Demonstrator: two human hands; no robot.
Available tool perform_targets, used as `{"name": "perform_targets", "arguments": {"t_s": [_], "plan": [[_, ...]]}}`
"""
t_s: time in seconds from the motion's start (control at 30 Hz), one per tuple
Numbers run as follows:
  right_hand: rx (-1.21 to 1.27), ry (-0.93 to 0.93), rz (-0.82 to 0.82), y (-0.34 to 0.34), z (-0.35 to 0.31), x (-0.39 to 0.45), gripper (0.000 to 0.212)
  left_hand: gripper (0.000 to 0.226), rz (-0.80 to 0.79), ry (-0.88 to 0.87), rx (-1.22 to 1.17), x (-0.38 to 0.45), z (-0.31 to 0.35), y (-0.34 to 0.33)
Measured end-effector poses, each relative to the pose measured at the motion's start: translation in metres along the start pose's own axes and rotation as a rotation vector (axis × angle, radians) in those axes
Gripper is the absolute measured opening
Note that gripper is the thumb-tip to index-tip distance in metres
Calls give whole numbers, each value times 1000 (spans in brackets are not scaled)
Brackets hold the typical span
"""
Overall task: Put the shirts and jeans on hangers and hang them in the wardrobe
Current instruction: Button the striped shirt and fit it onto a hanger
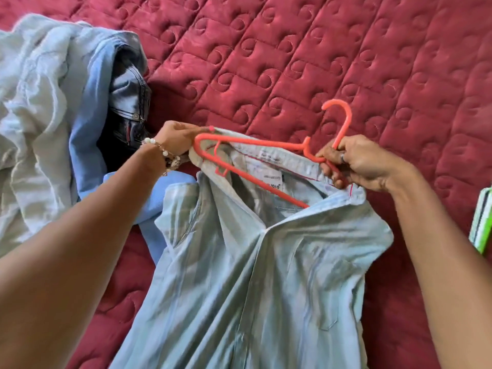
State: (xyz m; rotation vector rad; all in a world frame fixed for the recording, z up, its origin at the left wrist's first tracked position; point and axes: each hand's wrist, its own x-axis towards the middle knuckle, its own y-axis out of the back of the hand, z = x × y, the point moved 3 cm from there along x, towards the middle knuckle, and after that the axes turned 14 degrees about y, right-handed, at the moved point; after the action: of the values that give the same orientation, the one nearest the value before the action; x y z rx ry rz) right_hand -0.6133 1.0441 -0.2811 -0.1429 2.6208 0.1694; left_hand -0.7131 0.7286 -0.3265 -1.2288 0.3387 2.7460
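A pale blue striped shirt [266, 275] lies on the bed in front of me, collar away from me. An orange plastic hanger [269, 145] is partly inside its collar, hook pointing up to the right. My left hand [177, 139] pinches the shirt's left shoulder at the hanger's left end. My right hand [359, 162] grips the hanger by the base of its hook, together with the collar edge. The hanger's right arm is hidden inside the shirt.
A heap of clothes lies at the left: a pale shirt [34, 102], a light blue shirt [87, 134] and dark jeans [127, 102]. The bed has a dark red quilted cover [292, 54]. A green and white object [482, 225] shows at the right edge.
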Motion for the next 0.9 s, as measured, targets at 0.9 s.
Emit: {"name": "perform_targets", "arguments": {"t_s": [0.9], "plan": [[-713, 104, 36, -3, -32, 77, 27, 19, 323, -106, 213, -18, 66, -83]]}}
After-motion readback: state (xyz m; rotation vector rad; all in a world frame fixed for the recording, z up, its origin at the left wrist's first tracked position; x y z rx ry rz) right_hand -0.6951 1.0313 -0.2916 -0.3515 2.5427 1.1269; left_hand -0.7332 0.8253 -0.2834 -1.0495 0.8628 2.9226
